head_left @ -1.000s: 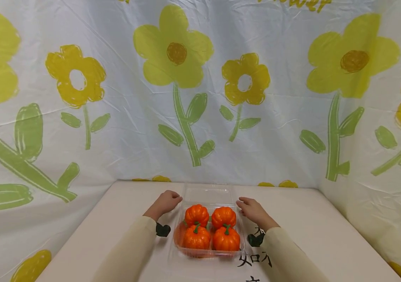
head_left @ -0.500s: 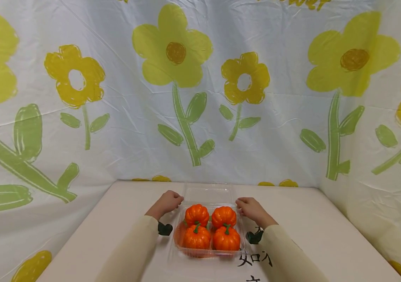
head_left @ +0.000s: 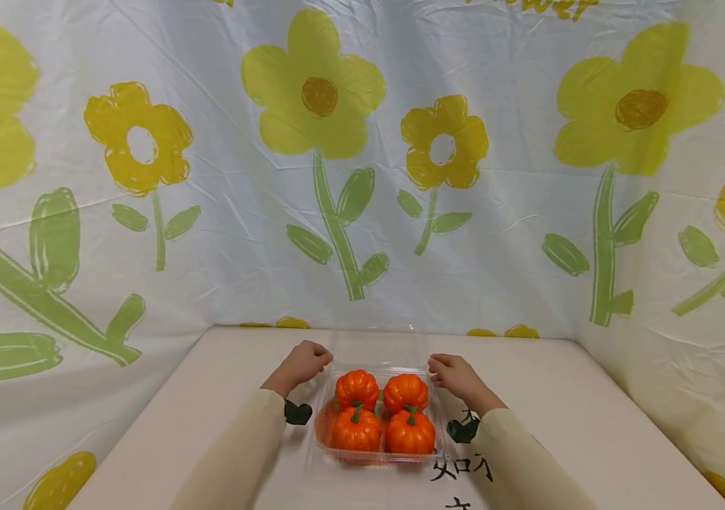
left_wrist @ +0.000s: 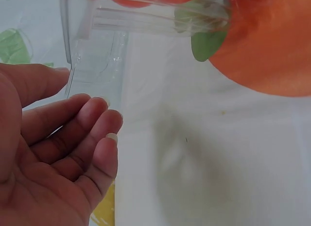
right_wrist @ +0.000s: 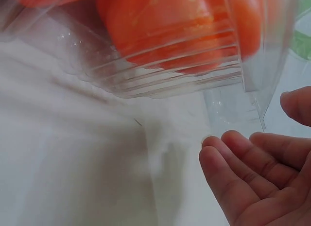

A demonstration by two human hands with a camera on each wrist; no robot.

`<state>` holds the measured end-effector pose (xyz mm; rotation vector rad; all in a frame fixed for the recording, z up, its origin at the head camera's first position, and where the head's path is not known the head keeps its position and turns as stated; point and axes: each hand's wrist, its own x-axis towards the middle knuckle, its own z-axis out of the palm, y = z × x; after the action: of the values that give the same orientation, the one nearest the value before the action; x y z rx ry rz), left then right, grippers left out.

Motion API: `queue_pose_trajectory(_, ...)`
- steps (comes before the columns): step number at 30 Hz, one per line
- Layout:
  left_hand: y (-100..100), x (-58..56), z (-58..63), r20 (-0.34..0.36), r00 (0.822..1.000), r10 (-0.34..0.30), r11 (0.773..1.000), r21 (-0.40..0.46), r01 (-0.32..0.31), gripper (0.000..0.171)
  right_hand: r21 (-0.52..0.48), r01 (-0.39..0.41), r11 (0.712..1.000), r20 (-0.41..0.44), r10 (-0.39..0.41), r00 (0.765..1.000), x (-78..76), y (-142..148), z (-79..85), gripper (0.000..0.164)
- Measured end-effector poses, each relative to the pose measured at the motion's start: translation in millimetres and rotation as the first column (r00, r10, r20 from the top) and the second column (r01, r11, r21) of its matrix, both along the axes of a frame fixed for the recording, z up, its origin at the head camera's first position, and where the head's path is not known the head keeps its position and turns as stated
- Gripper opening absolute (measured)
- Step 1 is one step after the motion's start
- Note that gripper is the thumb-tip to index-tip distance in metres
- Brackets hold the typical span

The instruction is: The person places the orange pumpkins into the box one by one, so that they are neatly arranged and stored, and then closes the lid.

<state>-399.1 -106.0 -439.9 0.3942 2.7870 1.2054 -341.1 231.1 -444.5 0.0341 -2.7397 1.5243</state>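
Observation:
A clear plastic clamshell box [head_left: 442,439] stands on the table, holding several orange toy pumpkins [head_left: 356,430] with green stems. Its transparent lid [head_left: 378,347] tilts back at the far side. My left hand [head_left: 304,363] is beside the lid's left edge; in the left wrist view the thumb tip [left_wrist: 60,74] and bent index finger come right up to that edge, a gap between them. At the right edge is my right hand [head_left: 458,377]. The right wrist view shows its fingertips [right_wrist: 233,138] just under the lid corner, thumb apart, palm bare.
The pale table [head_left: 222,397] bears black printed characters [head_left: 462,466] and an orange and green print under the box. White curtains [head_left: 222,234] with yellow flowers enclose its back and sides. Dark cuff pieces [head_left: 299,413] show at both sleeves.
The lid's far edge has risen slightly in the last half second, and both hands have come up a little with it. The box and pumpkins stay in place.

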Motion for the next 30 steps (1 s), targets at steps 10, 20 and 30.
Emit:
queue_pose_trajectory(10,1.9,0.5,5.1,-0.067,0.998,0.015,0.999,0.04,-0.012,0.034,-0.035,-0.021,0.999,-0.036,0.02,0.999,3.0,2.4,4.7,0.049)
queue_pose_trajectory(20,3.2,2.1,19.6,-0.078,0.997,0.022,0.996,0.09,-0.015,0.04,-0.031,-0.009,0.999,-0.082,0.007,0.997,2.2,2.0,18.4,0.051)
queue_pose_trajectory(30,-0.5,6.7,44.0,-0.089,0.995,0.038,0.981,0.193,-0.02,0.043,0.007,0.04,0.999,-0.173,-0.038,0.984,6.0,0.7,37.8,0.046)
